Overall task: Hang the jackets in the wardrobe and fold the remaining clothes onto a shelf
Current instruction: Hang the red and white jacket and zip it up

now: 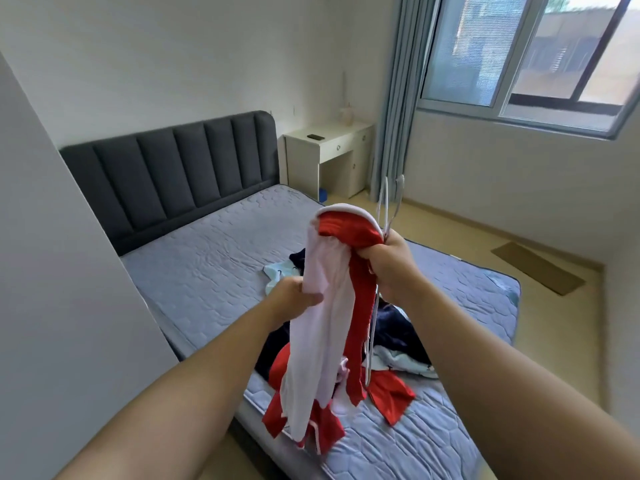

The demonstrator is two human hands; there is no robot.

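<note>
Right hand (391, 268) clenched round the collar of the red-and-white jacket (322, 341), along with a thin white hanger (389, 202) poking up above the knuckles. Left hand (294, 296), lower and to the left of it, pinching the pale inner fabric. Long axis near vertical, drooping from the right fist to well below both wrists; whether touching the bed (207, 244), unclear. Thin, slick cloth, limp and bunched; hanger stiff and looped. Beneath the hands, remaining clothes (398, 327) heaped: navy, pale blue print, red. Likely next: spreading the shoulders over the hanger, left hand nearer the loose side.
</note>
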